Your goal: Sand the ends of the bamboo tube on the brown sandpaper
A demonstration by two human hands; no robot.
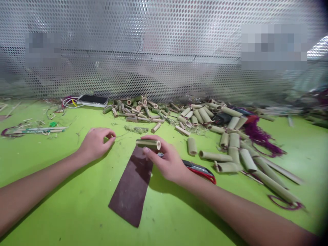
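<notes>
My right hand [167,160] grips a short hollow bamboo piece [147,144] between thumb and fingers, its cut end facing right. A lengthwise strip of paler wood shows on its green side. Under that hand lies a dark brown sheet that looks like sandpaper [130,191]. A utility knife [196,167] with a red edge rests behind my right wrist, its front partly hidden. To the left, my left hand [98,143] has thumb and index finger pinched on a thin fibre [124,137] that sticks out to the right.
Several cut bamboo pieces [203,114] are heaped along the back and right of the green table [77,208]. Purple string [263,138] tangles at right. A phone [93,99] with a white cable lies at the back, before a perforated metal screen [153,75]. Thin sticks [41,130] lie left.
</notes>
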